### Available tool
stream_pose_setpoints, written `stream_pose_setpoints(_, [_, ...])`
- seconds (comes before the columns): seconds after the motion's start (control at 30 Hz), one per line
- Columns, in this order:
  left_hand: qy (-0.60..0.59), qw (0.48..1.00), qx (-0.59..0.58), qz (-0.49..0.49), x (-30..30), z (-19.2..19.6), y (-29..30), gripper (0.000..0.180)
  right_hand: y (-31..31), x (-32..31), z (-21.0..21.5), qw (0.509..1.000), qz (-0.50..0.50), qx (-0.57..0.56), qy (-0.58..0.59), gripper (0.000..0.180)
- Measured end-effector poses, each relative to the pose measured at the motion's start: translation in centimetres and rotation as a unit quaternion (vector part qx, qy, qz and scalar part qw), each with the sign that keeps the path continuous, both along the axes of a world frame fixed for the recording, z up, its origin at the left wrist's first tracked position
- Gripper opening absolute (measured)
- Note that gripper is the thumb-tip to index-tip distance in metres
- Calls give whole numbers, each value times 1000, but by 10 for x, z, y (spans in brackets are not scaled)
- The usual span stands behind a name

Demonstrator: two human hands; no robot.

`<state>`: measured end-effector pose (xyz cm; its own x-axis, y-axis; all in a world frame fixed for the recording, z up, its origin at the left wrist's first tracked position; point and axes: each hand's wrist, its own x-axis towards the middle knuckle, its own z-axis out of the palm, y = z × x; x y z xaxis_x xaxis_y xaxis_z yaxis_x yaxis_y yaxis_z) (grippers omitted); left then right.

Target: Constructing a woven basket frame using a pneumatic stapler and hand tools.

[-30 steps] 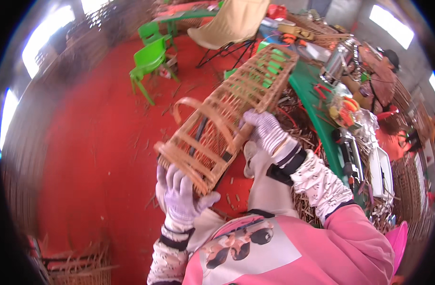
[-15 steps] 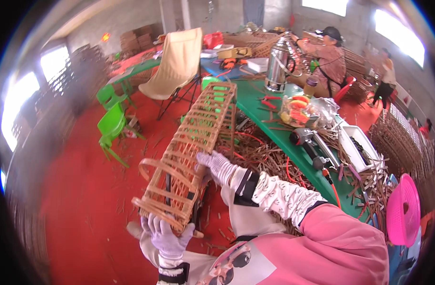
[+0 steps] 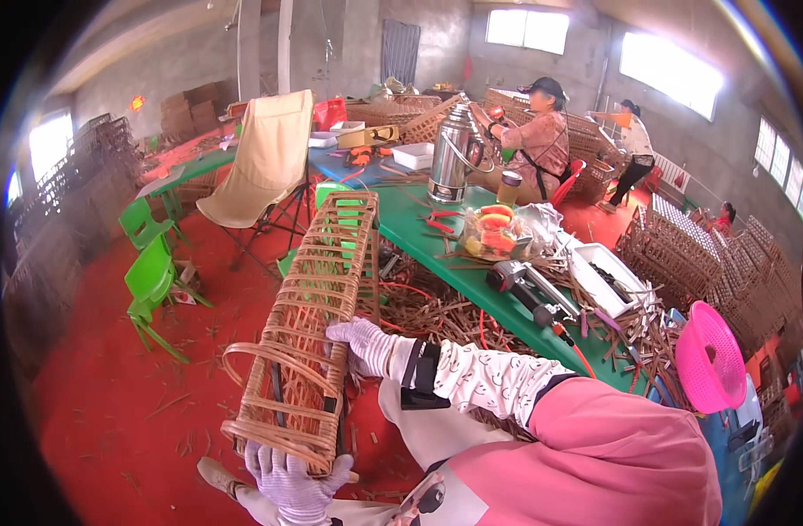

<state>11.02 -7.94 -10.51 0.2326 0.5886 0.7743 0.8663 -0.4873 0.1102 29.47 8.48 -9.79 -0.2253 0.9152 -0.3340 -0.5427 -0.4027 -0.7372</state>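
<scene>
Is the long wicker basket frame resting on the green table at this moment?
No. The wicker basket frame is held up over the red floor, the left hand at its near end and the right hand on its side.

Left hand (image 3: 294, 478) in a white glove holds the bottom of a long woven basket (image 3: 314, 324), and right hand (image 3: 364, 342) grips its side. Green table (image 3: 472, 280) w/ tools is just beside it, green chairs (image 3: 152, 280) on red floor (image 3: 112, 412).

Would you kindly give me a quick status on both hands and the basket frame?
Left hand grips the wicker basket frame at its near end. Right hand holds its side. Frame tilted, lifted off the red floor. Nothing obstructing.
</scene>
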Motion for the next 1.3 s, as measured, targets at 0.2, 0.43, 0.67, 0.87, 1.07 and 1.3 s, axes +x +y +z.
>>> stream_pose_setpoints(0.2, [35, 998, -22, 52, -3, 17, -10, 55, 15, -11, -21, 994, -8, 57, -93, 21])
stream_pose_setpoints(0.43, [-48, 996, 58, 48, -12, -14, 8, 49, 26, -33, -19, 984, 20, 148, -97, 16])
stream_pose_setpoints(0.67, [-25, 997, 28, 64, 5, -8, -3, 55, 11, -20, -8, 994, 32, 96, -47, 21])
stream_pose_setpoints(0.87, [-46, 999, 12, 10, -1, -9, -11, 45, -25, -12, 8, 999, -34, -10, 11, 19])
stream_pose_setpoints(1.07, [-32, 997, -54, -41, -20, -2, -5, 40, -27, -24, -6, 991, -31, 112, 69, 20])
stream_pose_setpoints(1.3, [-18, 997, 12, 77, -80, -27, -48, 43, -75, -81, -7, 984, 93, 143, 53, 25])
